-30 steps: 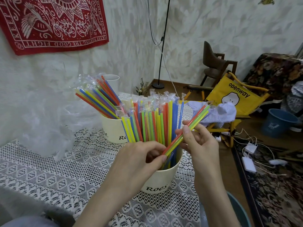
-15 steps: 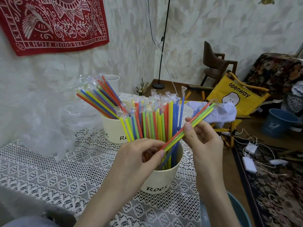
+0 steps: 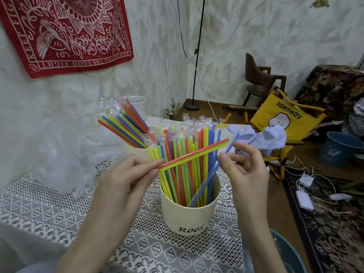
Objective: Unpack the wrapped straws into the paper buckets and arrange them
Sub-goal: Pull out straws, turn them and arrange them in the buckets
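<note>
1. Straws fill most of what I see: the near paper bucket [image 3: 189, 215], marked "Roes", stands on the lace tablecloth [image 3: 49, 209] packed with upright wrapped straws [image 3: 187, 160] in many colours.

2. A second paper bucket [image 3: 137, 152] sits just behind and to the left, holding a bunch of wrapped straws [image 3: 122, 127] that leans left, its clear wrapper ends fanned out.

3. My left hand [image 3: 126, 186] pinches the low end of a small bundle of straws [image 3: 194, 154], red, yellow and green, which slants up to the right across the front of the upright ones.

4. My right hand [image 3: 244, 172] has its fingers curled, thumb tip close to a blue straw [image 3: 206, 182] that leans out of the near bucket (whether it actually grips that straw I cannot tell).

5. Progress, as I judge it: both buckets are already well stocked, so the bulk of the unpacking looks done.

6. Left to do: drop the slanting bundle in, stand the leaning blue straw straight, and tidy the tilted bunch in the far bucket. I see no other straw packs on the table, though a crumpled clear plastic bag [image 3: 65, 170] lies at the left.
</note>
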